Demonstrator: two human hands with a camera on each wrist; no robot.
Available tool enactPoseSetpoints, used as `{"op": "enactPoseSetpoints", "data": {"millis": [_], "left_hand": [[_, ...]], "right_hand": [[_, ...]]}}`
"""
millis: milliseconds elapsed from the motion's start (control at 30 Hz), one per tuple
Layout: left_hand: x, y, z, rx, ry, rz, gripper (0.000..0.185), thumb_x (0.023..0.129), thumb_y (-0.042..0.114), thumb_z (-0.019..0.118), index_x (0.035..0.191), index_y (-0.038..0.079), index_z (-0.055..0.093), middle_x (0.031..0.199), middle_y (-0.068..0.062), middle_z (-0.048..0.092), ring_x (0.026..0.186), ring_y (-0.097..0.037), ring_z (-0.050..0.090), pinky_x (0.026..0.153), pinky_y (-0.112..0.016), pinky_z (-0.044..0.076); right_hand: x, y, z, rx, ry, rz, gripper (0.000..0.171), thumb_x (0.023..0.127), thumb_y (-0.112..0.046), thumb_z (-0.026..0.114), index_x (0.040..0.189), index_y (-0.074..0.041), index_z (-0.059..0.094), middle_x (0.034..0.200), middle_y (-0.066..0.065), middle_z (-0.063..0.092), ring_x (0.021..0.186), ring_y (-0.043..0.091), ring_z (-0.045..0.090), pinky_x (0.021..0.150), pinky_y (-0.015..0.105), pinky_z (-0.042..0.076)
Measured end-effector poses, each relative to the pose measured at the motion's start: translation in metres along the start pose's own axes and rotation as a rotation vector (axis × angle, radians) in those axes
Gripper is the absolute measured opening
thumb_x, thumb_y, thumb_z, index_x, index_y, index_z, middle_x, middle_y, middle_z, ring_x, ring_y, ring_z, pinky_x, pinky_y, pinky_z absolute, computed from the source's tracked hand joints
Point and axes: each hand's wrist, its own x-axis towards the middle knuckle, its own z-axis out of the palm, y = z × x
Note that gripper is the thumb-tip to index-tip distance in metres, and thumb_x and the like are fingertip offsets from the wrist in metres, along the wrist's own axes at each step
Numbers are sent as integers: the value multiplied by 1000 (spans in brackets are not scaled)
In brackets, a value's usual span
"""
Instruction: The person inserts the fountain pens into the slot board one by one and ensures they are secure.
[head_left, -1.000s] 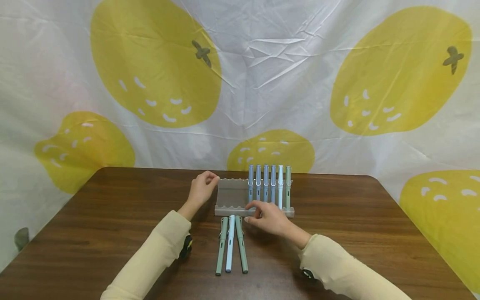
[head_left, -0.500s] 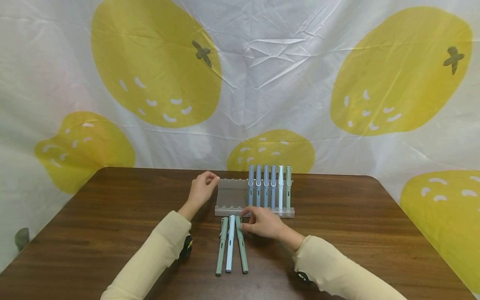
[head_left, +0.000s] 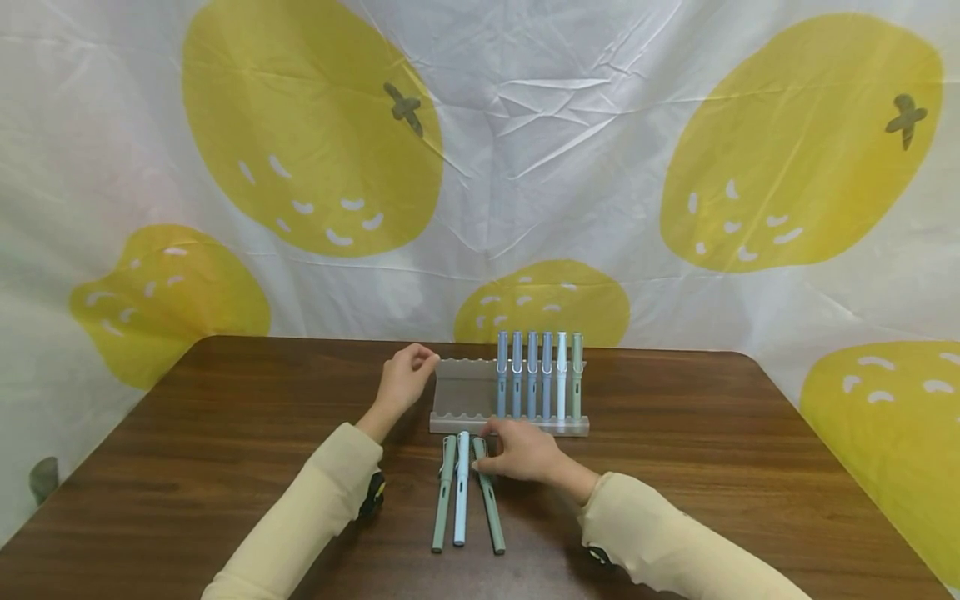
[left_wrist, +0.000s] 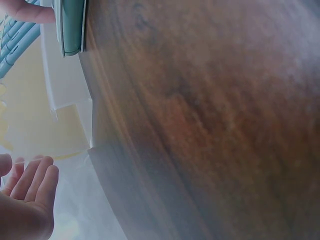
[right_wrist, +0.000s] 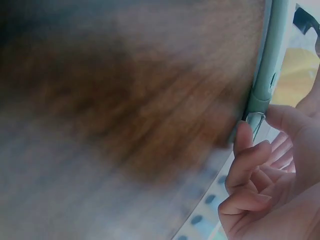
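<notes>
A clear pen rack [head_left: 465, 392] stands on the table, with several blue pens [head_left: 532, 375], a pale blue pen [head_left: 562, 379] and a green pen [head_left: 577, 379] upright in its right part. My left hand [head_left: 405, 375] pinches the rack's upper left corner. Three capped pens lie in front: a green one [head_left: 443, 496], a light blue one [head_left: 461, 492] and a right-hand green pen [head_left: 491, 512]. My right hand [head_left: 525, 452] has thumb and index finger on either side of that last pen's cap, near the clip, as the right wrist view shows [right_wrist: 257, 107].
The brown wooden table [head_left: 225, 467] extends to both sides of the rack. Behind it hangs a white cloth [head_left: 487, 167] printed with yellow lemons. A dark wrist camera [head_left: 372, 493] is strapped under the left sleeve.
My right hand has moved down and left from the rack's front onto the right-hand green pen. That pen's near end has swung slightly right. My left hand stays at the rack's corner.
</notes>
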Motion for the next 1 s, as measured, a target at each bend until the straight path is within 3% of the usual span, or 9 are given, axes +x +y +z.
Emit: {"op": "enactPoseSetpoints", "data": {"millis": [167, 300, 533, 767, 1000], "left_hand": [[0, 0, 0, -1, -4, -8, 16, 87, 16, 57, 89, 1, 62, 91, -14, 64, 90, -27, 59, 78, -38, 45], [0, 1, 0, -5, -4, -8, 16, 86, 15, 57, 89, 1, 62, 90, -14, 64, 89, -27, 59, 78, -39, 45], [0, 1, 0, -1, -6, -9, 18, 87, 18, 57, 89, 1, 62, 91, -14, 64, 90, -27, 59, 78, -39, 45], [0, 2, -1, -5, 0, 10, 17, 87, 16, 57, 88, 0, 61, 88, -14, 65, 87, -26, 60, 75, -38, 46], [0, 2, 0, -2, -3, -8, 16, 86, 16, 57, 88, 1, 62, 87, -13, 65, 86, -25, 60, 75, -38, 46]], "right_hand": [[-3, 4, -4, 18, -31, -35, 36, 74, -29, 69, 100, -8, 57, 58, -8, 49, 50, 6, 45, 43, 25, 37], [-5, 10, -7, 125, -76, -65, 37, 74, -27, 70, 101, -6, 56, 57, -6, 51, 47, 6, 46, 45, 24, 39], [-6, 12, -11, 236, -178, -13, 40, 74, -28, 71, 102, -7, 51, 53, -2, 52, 39, 9, 46, 39, 26, 41], [-5, 8, -8, 191, -181, -16, 44, 72, -31, 72, 102, -7, 50, 56, -3, 50, 44, 8, 46, 43, 25, 40], [-4, 6, -4, 41, -135, -48, 44, 70, -38, 72, 98, -11, 51, 57, -8, 48, 50, 5, 43, 46, 24, 37]]}}
